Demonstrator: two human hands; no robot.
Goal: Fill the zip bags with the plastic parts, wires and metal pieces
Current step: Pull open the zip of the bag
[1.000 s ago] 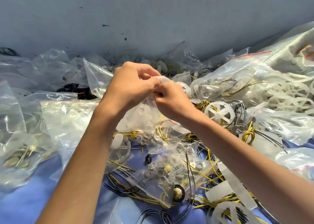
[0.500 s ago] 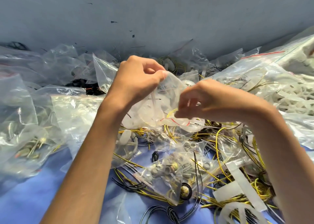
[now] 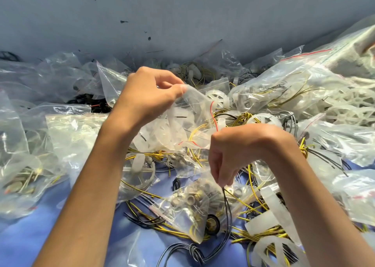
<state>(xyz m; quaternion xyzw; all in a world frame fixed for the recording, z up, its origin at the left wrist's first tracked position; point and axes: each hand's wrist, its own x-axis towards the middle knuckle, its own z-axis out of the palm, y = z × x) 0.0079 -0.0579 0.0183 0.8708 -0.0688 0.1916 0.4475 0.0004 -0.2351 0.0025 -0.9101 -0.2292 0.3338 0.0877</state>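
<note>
My left hand [image 3: 150, 96] pinches the top corner of a clear zip bag [image 3: 182, 124] with a red seal line, held up over the pile; white plastic parts and a yellow wire show inside it. My right hand [image 3: 237, 151] is lower and to the right, fingers curled down, pinching the end of a black wire bundle [image 3: 227, 222] that loops down to the blue cloth. Under my hands lies a small zip bag of metal rings [image 3: 190, 204]. Loose yellow wires [image 3: 257, 236] and white plastic wheels [image 3: 217, 98] lie scattered around.
Filled clear bags [image 3: 24, 165] lie at the left, and large bags of white plastic wheels [image 3: 324, 96] pile up at the right. A blue cloth [image 3: 40, 222] covers the surface. A grey wall [image 3: 182, 13] rises behind the pile.
My right hand has let go of the bag's mouth, dropped down and towards me, and taken hold of the black wires. My left hand keeps holding the bag's corner.
</note>
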